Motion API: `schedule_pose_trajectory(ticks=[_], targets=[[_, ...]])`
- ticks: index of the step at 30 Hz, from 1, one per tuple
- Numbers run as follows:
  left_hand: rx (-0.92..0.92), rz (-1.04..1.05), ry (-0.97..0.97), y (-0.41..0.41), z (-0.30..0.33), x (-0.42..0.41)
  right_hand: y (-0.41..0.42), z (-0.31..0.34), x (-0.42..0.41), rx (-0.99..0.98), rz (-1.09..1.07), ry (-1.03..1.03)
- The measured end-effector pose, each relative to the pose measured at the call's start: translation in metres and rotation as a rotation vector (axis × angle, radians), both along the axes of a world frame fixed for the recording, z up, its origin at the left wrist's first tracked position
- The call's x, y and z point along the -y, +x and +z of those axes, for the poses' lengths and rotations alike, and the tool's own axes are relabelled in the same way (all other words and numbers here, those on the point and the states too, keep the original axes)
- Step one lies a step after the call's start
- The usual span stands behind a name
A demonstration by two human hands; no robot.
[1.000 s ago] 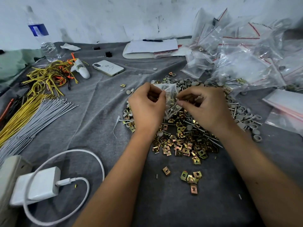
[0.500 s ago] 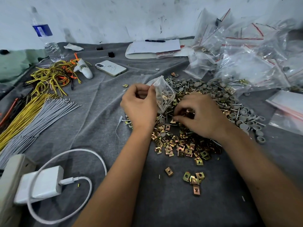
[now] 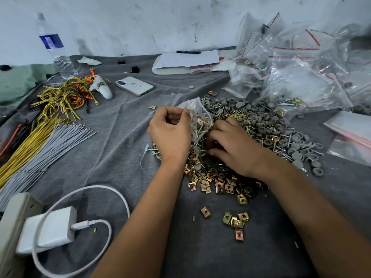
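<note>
At frame centre the left hand [image 3: 170, 135] pinches the red-striped mouth of a small clear plastic zip bag [image 3: 201, 121], touching the right hand [image 3: 234, 149], whose curled fingers dig into the heap of brass-coloured square clip nuts [image 3: 220, 183], any catch hidden, the bag's opening lying just up-left.

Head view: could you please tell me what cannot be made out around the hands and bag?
In the head view:
- The right hand: its fingertips are buried in the heap of brass-coloured square metal clips; whether they pinch one is hidden by its back.
- The small clear plastic zip bag: its left part is behind the left hand; contents too small to count.
- The beige power strip: cut off by the left edge.
</note>
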State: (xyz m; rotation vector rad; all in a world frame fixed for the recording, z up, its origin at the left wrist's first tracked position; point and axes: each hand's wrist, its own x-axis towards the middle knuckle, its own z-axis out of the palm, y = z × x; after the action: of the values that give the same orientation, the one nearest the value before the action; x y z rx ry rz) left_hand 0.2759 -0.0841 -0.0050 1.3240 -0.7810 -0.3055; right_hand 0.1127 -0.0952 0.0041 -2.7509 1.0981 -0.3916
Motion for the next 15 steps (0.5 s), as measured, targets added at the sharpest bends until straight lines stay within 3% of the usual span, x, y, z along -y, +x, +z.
schedule_pose_trajectory(ticks=[3, 7, 10, 15], targets=[[0.020, 0.001, -0.006, 0.000, 0.000, 0.000, -0.003, 0.005, 0.000, 0.261, -0.039, 0.090], [0.096, -0.059, 0.006, -0.004, 0.001, -0.003, -0.007, 0.007, 0.001, 0.560, -0.088, -0.063], [0.221, -0.121, 0.010, -0.009, 0.003, -0.006, -0.007, 0.005, 0.003, 0.580, -0.085, -0.143], [0.355, -0.180, 0.012, -0.016, 0.004, -0.009, -0.009, 0.002, 0.003, 0.581, -0.090, -0.083]])
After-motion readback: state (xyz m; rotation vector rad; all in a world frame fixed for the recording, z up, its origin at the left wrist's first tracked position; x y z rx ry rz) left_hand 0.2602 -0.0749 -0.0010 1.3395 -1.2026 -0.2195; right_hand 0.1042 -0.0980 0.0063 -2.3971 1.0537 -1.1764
